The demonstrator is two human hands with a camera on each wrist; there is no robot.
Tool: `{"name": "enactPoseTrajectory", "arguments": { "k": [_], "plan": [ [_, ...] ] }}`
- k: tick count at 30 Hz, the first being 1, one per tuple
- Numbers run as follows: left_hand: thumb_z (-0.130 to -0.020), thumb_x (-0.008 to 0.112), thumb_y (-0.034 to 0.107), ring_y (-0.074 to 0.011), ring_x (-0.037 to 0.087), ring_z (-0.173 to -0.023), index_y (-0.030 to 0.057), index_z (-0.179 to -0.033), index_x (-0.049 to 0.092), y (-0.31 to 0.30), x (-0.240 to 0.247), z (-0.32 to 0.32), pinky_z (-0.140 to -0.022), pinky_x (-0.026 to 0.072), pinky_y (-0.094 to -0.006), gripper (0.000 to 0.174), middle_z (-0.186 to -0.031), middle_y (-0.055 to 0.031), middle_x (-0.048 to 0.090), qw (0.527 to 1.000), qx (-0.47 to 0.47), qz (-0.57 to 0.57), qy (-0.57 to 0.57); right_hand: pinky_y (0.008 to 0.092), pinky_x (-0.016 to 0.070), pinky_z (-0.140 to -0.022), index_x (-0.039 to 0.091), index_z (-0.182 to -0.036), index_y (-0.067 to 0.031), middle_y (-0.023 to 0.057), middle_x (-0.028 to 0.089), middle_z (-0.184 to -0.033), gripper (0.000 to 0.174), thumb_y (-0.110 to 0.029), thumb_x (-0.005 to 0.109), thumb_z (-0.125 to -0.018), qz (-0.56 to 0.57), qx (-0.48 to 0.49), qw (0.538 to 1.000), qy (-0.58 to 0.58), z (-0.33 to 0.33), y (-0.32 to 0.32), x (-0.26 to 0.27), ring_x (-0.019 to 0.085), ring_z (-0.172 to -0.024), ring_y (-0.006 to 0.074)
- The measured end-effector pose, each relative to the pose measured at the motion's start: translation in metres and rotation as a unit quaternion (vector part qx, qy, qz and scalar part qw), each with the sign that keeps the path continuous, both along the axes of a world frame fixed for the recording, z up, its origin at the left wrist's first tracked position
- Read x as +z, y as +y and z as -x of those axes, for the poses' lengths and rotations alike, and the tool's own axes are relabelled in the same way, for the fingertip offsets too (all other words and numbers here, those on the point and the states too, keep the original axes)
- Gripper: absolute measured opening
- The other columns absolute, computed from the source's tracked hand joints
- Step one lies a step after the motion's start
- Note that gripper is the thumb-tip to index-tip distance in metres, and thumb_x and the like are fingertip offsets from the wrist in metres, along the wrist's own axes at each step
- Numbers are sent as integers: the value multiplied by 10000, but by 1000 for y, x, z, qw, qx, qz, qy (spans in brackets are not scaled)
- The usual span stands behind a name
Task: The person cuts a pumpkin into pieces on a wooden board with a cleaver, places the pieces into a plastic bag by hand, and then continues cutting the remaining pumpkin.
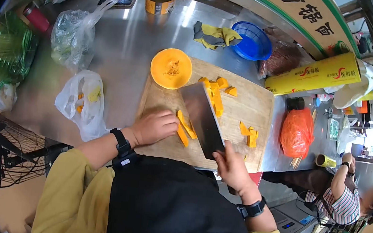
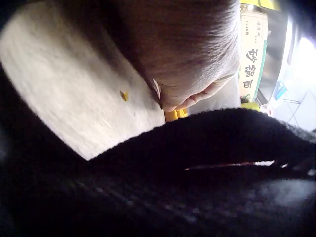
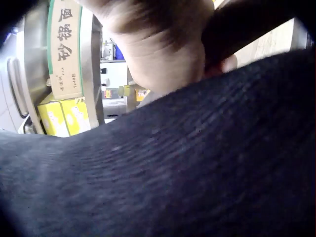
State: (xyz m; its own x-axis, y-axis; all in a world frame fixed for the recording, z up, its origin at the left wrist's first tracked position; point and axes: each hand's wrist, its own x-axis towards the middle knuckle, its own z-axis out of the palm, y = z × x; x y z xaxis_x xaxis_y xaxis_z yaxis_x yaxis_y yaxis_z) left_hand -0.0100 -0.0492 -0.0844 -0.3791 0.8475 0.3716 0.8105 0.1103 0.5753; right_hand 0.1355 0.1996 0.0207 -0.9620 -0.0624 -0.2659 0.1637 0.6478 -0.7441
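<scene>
Gripping broad steel cleaver (image 1: 203,116) in right hand (image 1: 235,171), above rectangular wooden board (image 1: 239,114), aimed lengthwise from near edge toward far-left corner. At near-left, bending left hand (image 1: 154,127) beside slim orange strips (image 1: 183,136); cannot tell if pinching.

- Kitchen, looks commercial: my cutting board (image 1: 237,113) is on a stainless counter (image 1: 126,55)
- Over board: cleaver (image 1: 203,119); on it, cut orange squash (image 1: 217,102)
- Beyond board: blue basket (image 1: 252,42), carton with noodle lettering (image 1: 306,11)
- Off board's far right corner: big cling-film box (image 1: 316,75)
- Left of board: bagged greens (image 1: 12,47)
</scene>
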Motion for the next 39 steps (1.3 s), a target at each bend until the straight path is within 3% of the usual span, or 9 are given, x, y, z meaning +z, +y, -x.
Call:
{"name": "enactPoseTrajectory", "arguments": {
  "k": [4, 8, 9, 13, 15, 17, 21, 34, 39],
  "plan": [
    [-912, 579, 105, -224, 578, -1062, 30, -1088, 555, 12, 18, 5, -931, 485, -340, 194, -1075, -85, 616, 925, 76, -25, -370, 233, 417, -456, 340, -1365, -26, 3, 510, -642, 424, -97, 538, -997, 244, -128, 949, -156, -3, 1, 25, 507, -509, 68],
    [-943, 525, 180, -246, 564, -1150, 55, -1232, 545, 22, 50, 24, -1022, 427, -398, 316, -1211, -151, 607, 484, -133, -165, -849, 231, 413, -441, 307, -1420, -53, -15, 479, -658, 485, -124, 542, -1002, 342, -148, 913, -168, 0, -12, 25, 474, -474, 82],
    [-962, 500, 226, -253, 565, -1161, 42, -1261, 532, 24, 51, 26, -1029, 419, -412, 353, -1279, -170, 588, 455, -150, -155, -864, 233, 414, -440, 309, -1418, -54, -14, 482, -660, 482, -127, 542, -1002, 343, -150, 912, -171, 0, -12, 20, 477, -476, 82],
    [-920, 575, 186, -265, 540, -1197, 49, -1265, 511, 38, 35, 32, -1041, 422, -399, 376, -1206, -123, 583, 577, -111, -83, -805, 232, 415, -430, 325, -1402, -61, -5, 508, -680, 457, -106, 534, -998, 348, -226, 898, -145, -16, -5, 16, 485, -470, 88],
    [-866, 662, 197, -260, 507, -1230, 57, -1300, 496, 46, 38, 36, -1044, 414, -413, 485, -1257, -121, 555, 828, -76, 24, -555, 233, 415, -417, 333, -1388, -61, 21, 548, -742, 434, -79, 517, -995, 342, -311, 880, -106, -33, -1, 21, 485, -460, 94],
    [-731, 809, 295, -263, 407, -1325, 36, -1358, 453, 55, 37, 39, -1114, 334, -435, 767, -1371, -113, 469, 976, -104, 115, -154, 236, 414, -412, 331, -1383, -62, 35, 561, -777, 431, -73, 516, -994, 327, -332, 880, -88, -50, 9, 19, 483, -458, 95],
    [-625, 841, 432, -262, 367, -1347, 32, -1376, 442, 69, 38, 40, -1179, 211, -415, 940, -1367, -97, 470, 961, -177, 190, 92, 241, 420, -413, 334, -1363, -57, 39, 557, -779, 414, -58, 514, -991, 322, -403, 854, -66, -93, 5, 16, 485, -457, 97],
    [-749, 762, 452, -301, 476, -1096, 19, -1379, 435, 41, 31, -7, -967, 405, -407, 831, -1231, -129, 502, 982, 67, 172, 25, 300, 455, -422, 383, -1113, 11, 122, 616, -689, 230, -81, 545, -978, 15, -191, 978, -84, -86, -4, -37, 581, -460, 157],
    [-755, 767, 401, -306, 472, -1127, 35, -1383, 437, 19, 18, -12, -992, 401, -414, 799, -1264, -141, 491, 991, 53, 112, 45, 500, 490, -610, 390, -1048, -5, 256, 646, -768, 215, -93, 556, -942, -112, -98, 989, 3, -67, -10, -37, 626, -723, 460]
  ]
}}
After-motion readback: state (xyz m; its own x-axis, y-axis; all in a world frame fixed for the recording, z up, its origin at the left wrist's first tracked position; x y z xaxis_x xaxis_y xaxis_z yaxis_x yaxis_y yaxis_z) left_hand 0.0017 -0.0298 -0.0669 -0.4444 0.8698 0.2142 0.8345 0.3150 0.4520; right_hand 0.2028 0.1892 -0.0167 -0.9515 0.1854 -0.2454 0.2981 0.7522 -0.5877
